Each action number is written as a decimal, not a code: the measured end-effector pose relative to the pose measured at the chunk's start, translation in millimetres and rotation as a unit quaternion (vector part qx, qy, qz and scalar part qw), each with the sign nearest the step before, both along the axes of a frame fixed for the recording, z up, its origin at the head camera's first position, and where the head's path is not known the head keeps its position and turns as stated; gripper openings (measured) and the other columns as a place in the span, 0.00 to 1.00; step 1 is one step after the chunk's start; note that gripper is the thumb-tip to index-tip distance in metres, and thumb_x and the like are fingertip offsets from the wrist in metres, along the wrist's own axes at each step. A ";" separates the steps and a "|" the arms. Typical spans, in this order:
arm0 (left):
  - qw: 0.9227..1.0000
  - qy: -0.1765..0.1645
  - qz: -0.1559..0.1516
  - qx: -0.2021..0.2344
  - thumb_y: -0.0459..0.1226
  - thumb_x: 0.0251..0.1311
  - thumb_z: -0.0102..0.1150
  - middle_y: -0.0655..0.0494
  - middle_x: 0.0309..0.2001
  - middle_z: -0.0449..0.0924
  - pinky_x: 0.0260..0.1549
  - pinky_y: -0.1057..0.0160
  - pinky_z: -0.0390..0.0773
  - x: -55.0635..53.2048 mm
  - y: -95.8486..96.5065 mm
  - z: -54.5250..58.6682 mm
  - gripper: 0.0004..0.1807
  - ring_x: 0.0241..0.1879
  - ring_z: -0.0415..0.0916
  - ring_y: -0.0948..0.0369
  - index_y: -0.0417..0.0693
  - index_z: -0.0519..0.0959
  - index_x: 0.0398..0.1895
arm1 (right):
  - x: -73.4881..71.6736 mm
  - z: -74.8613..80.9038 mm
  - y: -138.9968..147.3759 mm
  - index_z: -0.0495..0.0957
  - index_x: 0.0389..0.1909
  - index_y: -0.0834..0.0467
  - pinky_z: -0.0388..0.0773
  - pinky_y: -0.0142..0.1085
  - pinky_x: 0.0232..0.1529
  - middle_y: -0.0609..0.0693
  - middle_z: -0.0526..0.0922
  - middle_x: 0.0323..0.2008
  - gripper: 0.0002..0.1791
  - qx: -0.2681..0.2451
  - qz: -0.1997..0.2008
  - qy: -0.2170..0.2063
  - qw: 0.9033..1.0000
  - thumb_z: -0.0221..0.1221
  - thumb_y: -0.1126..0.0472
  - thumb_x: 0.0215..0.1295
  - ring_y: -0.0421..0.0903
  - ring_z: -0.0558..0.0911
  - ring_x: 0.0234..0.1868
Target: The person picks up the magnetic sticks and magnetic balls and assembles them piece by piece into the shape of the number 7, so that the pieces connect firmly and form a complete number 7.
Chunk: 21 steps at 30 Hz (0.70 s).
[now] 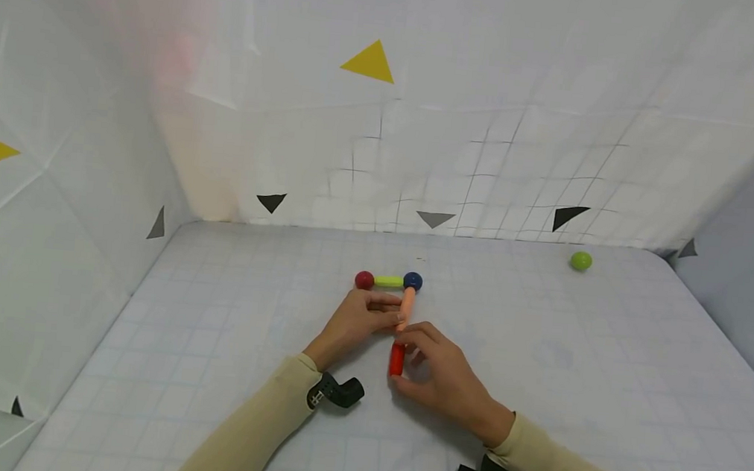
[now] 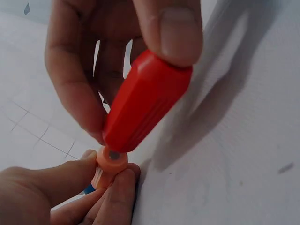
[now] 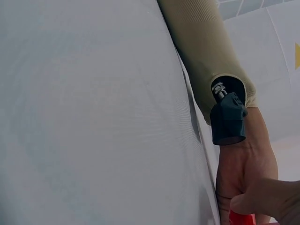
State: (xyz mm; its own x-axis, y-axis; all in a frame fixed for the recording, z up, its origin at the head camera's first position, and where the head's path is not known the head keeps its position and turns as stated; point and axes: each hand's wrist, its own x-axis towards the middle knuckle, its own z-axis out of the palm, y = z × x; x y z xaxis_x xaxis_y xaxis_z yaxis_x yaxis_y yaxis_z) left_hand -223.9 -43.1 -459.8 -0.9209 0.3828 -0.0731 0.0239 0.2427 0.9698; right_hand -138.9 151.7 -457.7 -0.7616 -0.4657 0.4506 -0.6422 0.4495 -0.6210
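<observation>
My left hand (image 1: 356, 322) pinches an orange rod (image 1: 406, 307) between thumb and fingers. The rod's far end meets a dark blue ball (image 1: 412, 281). A yellow-green rod (image 1: 389, 281) joins that ball to a dark red ball (image 1: 364, 280) on the left. With thumb and fingertips my right hand (image 1: 449, 373) holds a red rod (image 1: 397, 359) by its two ends. In the left wrist view the red rod (image 2: 147, 101) is tilted, its lower end at the orange rod's tip (image 2: 112, 157), where a grey metal disc shows. Whether the two touch I cannot tell.
A lime green ball (image 1: 581, 261) lies at the far right of the white, grid-marked table (image 1: 222, 312). White sheets with yellow and black triangles form walls at the back and sides. Each wrist carries a small black camera (image 1: 344, 392).
</observation>
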 end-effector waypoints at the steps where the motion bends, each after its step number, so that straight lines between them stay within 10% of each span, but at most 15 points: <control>1: 1.000 -0.002 0.000 0.001 0.41 0.65 0.73 0.56 0.46 0.88 0.50 0.60 0.80 0.0 0.1 0.0 0.20 0.46 0.84 0.60 0.42 0.86 0.56 | -0.6 -0.6 0.0 0.79 0.51 0.65 0.84 0.39 0.40 0.54 0.79 0.52 0.25 -0.006 0.001 0.002 1.000 0.76 0.70 0.53 0.47 0.81 0.41; 21: 1.000 0.005 -0.004 -0.010 0.42 0.66 0.72 0.57 0.46 0.88 0.50 0.57 0.80 -0.2 0.0 -0.5 0.18 0.47 0.84 0.60 0.45 0.87 0.56 | -4.9 -5.5 0.6 0.79 0.57 0.63 0.85 0.38 0.40 0.52 0.78 0.48 0.29 -0.011 -0.048 -0.023 0.999 0.78 0.68 0.53 0.47 0.81 0.41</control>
State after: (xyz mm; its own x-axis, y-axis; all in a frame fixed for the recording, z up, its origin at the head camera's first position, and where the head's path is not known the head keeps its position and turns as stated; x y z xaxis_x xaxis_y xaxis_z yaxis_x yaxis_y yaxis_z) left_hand -224.1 -43.1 -460.3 -0.9189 0.3880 -0.0711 0.0357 0.2611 0.9646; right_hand -143.7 152.3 -463.2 -0.8225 -0.3801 0.4232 -0.5673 0.4938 -0.6590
